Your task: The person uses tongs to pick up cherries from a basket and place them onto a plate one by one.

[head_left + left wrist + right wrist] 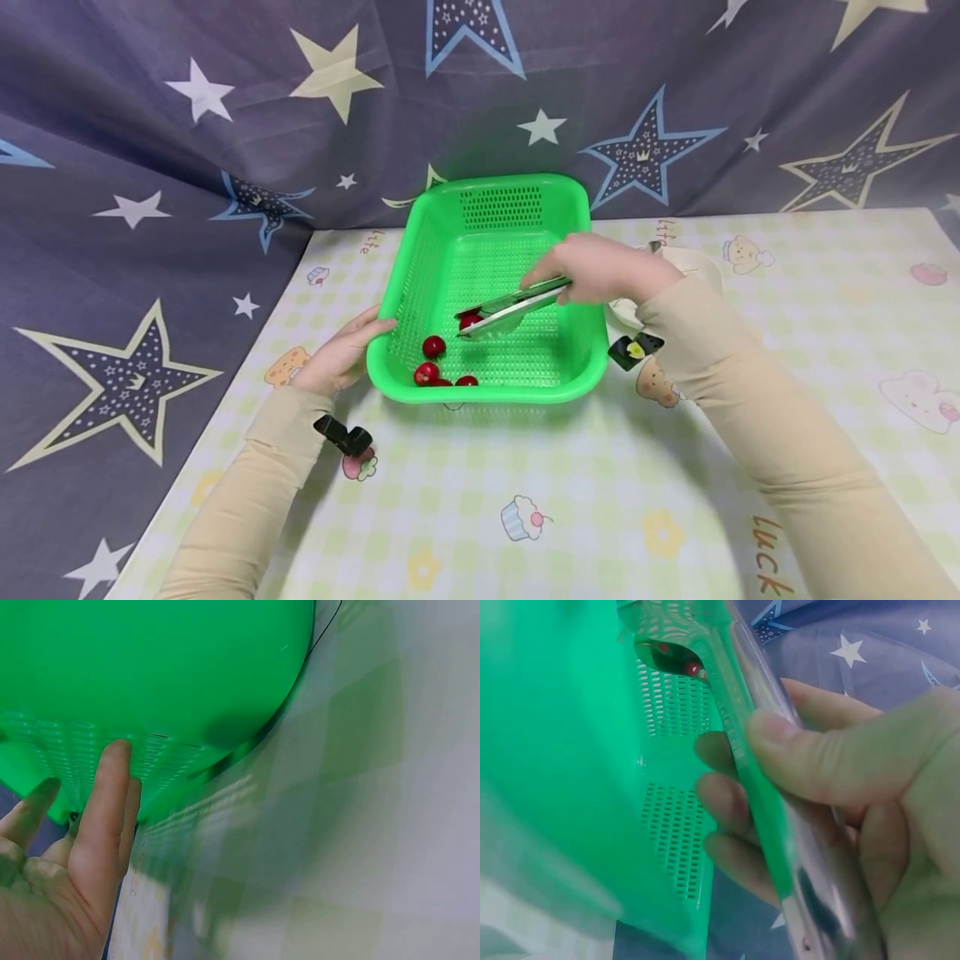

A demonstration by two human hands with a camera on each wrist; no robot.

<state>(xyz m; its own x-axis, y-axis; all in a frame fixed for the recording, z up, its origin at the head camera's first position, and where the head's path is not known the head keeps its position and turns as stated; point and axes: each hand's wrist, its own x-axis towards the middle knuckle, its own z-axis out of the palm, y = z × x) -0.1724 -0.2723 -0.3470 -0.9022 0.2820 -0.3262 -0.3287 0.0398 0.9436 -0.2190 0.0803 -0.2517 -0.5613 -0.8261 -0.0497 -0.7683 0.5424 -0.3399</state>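
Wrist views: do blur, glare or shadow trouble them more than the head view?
Left wrist: soft tablecloth pattern, broad shadow beside the green basket; right wrist: bright reflections on the metal tongs, the basket's near edge blurred; head: crisper overall, soft shadows beside the sleeves.

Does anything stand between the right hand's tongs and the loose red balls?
Nothing visible does: the right hand holds the tongs, which reach into the green basket near the loose red balls. Another red ball sits between their ends.
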